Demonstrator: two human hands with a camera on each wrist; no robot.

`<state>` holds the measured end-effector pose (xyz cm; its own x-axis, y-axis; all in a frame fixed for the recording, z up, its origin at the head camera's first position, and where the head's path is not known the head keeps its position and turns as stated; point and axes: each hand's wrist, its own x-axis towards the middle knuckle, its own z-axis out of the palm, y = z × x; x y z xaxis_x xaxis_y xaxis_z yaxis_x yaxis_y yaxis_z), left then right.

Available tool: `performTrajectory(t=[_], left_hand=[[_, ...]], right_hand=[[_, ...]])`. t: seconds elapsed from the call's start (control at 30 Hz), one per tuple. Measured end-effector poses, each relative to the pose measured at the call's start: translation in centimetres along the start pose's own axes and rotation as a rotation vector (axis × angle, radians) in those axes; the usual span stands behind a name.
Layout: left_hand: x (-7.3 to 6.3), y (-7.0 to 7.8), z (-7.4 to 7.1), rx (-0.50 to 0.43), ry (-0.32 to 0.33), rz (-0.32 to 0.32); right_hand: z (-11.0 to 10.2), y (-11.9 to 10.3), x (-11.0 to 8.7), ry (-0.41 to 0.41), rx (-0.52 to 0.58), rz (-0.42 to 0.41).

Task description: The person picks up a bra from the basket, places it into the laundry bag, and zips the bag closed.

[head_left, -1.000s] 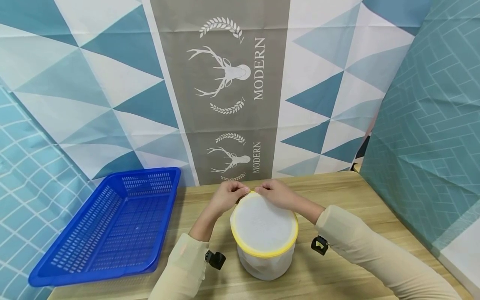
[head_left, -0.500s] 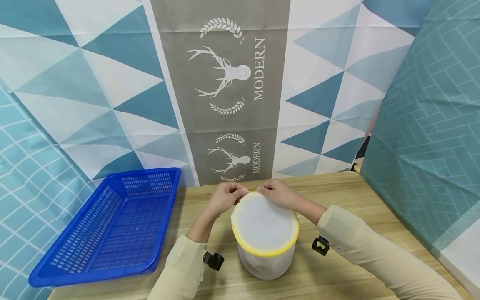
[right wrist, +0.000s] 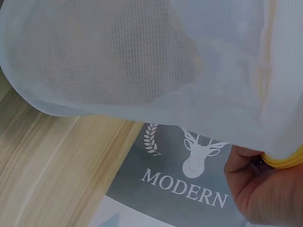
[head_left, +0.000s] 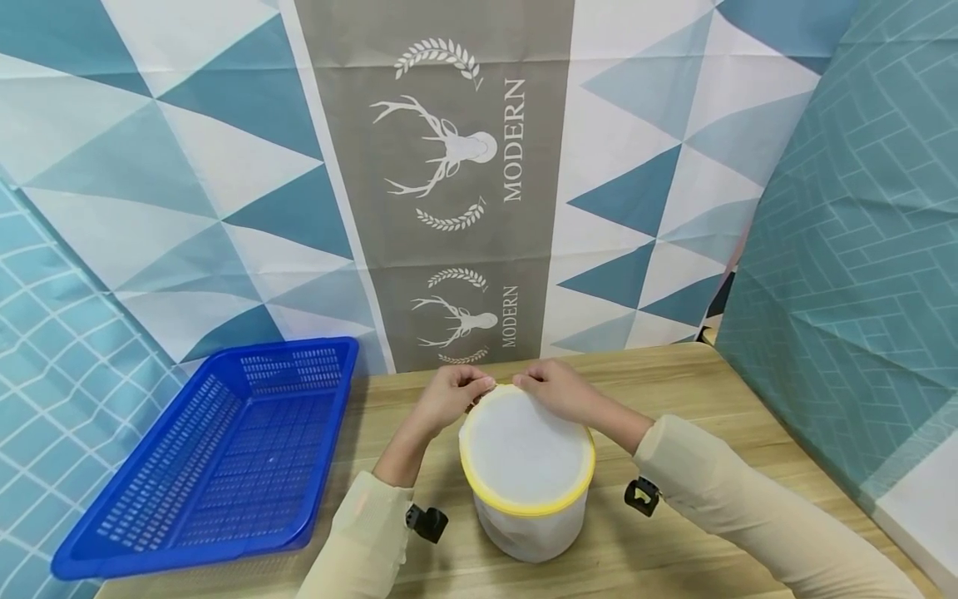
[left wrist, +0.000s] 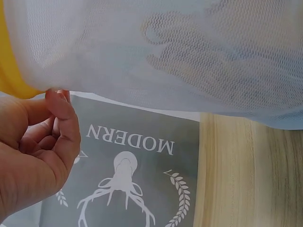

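Observation:
A cylindrical white mesh laundry bag (head_left: 527, 449) with a yellow rim round its lid stands upright on the table in the head view. Both hands are at the far side of that yellow rim, fingertips close together. My left hand (head_left: 449, 395) pinches the edge between thumb and curled fingers; in the left wrist view the left hand (left wrist: 45, 146) grips where yellow trim meets white mesh. My right hand (head_left: 557, 389) pinches the rim just beside it, its thumb over the lid. The right wrist view shows the right hand (right wrist: 265, 189) curled at the yellow trim. Blurred shapes show through the mesh.
A blue plastic basket (head_left: 329, 466) with slotted walls stands to the left of the bag. The wooden table (head_left: 659, 383) ends at a patterned cloth backdrop (head_left: 464, 233). Teal sheeting (head_left: 861, 291) hangs along the right side.
The fingertips of my two hands have moved slightly apart along the rim, the left hand a little to the left. The bag has stayed in nearly the same place.

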<state>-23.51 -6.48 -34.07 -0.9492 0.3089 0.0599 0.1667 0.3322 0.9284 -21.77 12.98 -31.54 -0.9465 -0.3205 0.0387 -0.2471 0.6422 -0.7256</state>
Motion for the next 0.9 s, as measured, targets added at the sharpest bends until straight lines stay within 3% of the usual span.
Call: performTrajectory(t=[0.27,0.6,0.9], left_hand=[[0.3,0.2,0.0,0.037,-0.017,0.006],[1.4,0.5,0.2,0.064,-0.064,-0.009],[2.1,0.6,0.4,-0.016,-0.14,-0.092]], right_hand=[[0.3,-0.2,-0.4,0.046,-0.027,0.015],[-0.3,-0.2,-0.7,0.074,-0.221,0.02],[-0.6,0.1,-1.2,0.052,-0.168,0.008]])
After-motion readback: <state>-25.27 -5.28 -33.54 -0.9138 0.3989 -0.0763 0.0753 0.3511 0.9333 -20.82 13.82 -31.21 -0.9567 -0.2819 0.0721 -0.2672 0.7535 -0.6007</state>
